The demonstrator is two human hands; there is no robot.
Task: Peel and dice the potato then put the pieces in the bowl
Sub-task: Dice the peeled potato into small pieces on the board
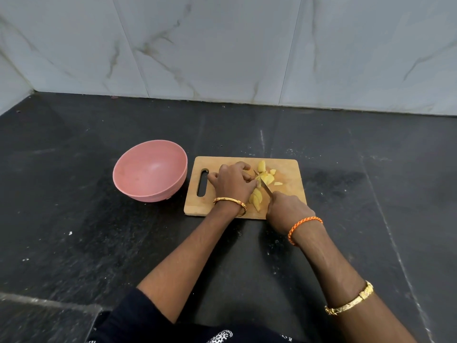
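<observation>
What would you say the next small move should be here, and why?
Probably press the knife down through the piece under the left hand. The right hand grips the handle with the blade over the potato pieces on the cutting board; several pieces still look like long wedges, and the pink bowl holds nothing yet.

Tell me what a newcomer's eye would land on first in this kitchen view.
Most likely the pink bowl, empty, on the dark counter just left of the wooden cutting board. Next, the action on the board: the right hand grips a knife and cuts yellow potato pieces, while the left hand holds them in place.
</observation>
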